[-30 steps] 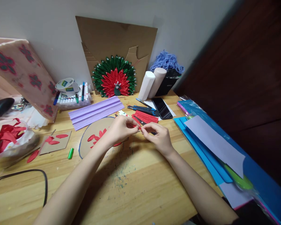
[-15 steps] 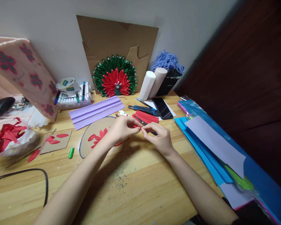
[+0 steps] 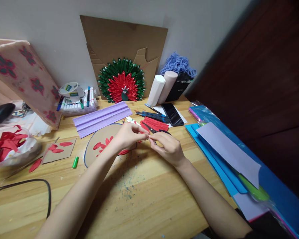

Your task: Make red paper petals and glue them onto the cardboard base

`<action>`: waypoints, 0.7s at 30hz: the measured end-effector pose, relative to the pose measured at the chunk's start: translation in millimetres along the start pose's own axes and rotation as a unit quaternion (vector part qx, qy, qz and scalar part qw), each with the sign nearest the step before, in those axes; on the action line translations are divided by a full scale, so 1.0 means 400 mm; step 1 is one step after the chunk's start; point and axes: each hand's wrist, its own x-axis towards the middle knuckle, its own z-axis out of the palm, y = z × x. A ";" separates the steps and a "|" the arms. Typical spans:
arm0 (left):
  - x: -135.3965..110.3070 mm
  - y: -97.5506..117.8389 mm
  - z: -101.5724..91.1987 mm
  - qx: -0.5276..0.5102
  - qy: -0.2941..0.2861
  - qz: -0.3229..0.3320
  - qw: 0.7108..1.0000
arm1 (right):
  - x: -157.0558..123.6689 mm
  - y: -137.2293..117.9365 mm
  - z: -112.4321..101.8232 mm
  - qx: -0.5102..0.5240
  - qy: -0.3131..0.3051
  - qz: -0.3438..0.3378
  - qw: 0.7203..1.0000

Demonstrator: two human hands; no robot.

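Over the middle of the wooden desk (image 3: 144, 196) my left hand (image 3: 128, 135) and my right hand (image 3: 165, 146) meet fingertip to fingertip. Both pinch a small red paper piece (image 3: 145, 134), mostly hidden by the fingers. Just left of my left hand lies a round cardboard disc (image 3: 97, 147) with red paper petals stuck on it. Behind the hands lie red paper strips (image 3: 155, 123) and scissors (image 3: 149, 128).
A green and red paper peacock fan (image 3: 122, 84) leans on cardboard at the wall. Purple folded crepe paper (image 3: 101, 118), a marker box (image 3: 76, 103), a phone (image 3: 172, 114) and two white rolls (image 3: 160, 88) sit behind. Blue sheets (image 3: 229, 159) fill the right; red scraps (image 3: 5, 146) lie left.
My right hand has rolled slightly, its fingers now curled closer over the red piece. My left hand has stayed almost in place.
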 end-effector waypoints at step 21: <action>-0.002 0.003 0.008 -0.082 -0.036 -0.014 0.996 | -0.004 -0.010 0.014 -0.042 0.114 0.034 0.992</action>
